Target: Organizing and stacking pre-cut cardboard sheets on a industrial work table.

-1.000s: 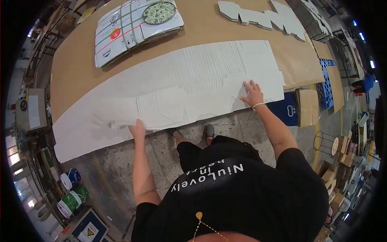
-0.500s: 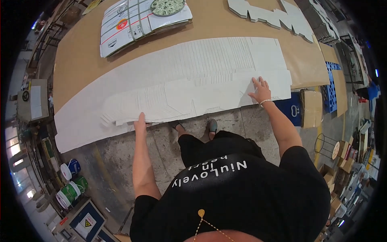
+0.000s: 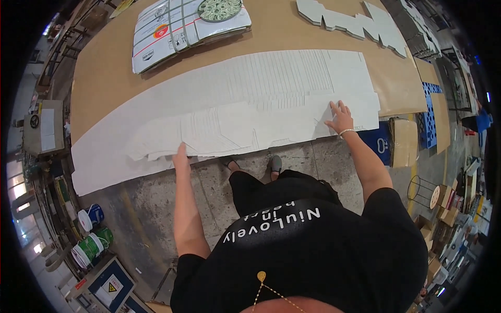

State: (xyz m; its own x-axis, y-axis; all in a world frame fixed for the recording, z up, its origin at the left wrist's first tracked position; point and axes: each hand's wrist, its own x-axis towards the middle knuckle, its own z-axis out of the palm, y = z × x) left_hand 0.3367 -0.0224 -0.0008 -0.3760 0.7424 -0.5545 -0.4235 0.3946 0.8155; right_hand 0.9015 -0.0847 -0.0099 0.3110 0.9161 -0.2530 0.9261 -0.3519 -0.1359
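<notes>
White die-cut cardboard sheets (image 3: pixel 292 117) lie in a layered pile along the near side of the table, their upper part marked with rows of thin parallel cuts. At their near left edge, my left hand (image 3: pixel 180 155) grips the cardboard, the thumb on top and the other fingers hidden beneath. The sheet's left end beside that hand looks slightly raised and blurred. My right hand (image 3: pixel 341 120) rests on the right part of the top sheet with its fingers spread, holding nothing. A larger white sheet (image 3: pixel 99 161) extends out from under the pile to the left.
A strapped bundle of printed white cartons (image 3: pixel 190 31) sits at the back of the brown-covered table (image 3: pixel 102 94). Angular white cutouts (image 3: pixel 349 23) lie at the back right. Beside the table's right end are folded brown cardboard (image 3: pixel 404 141) and blue pieces (image 3: pixel 429 115).
The cardboard's left end has shifted slightly under my left hand. Both hands keep nearly the same places, and the whole view has moved a little.
</notes>
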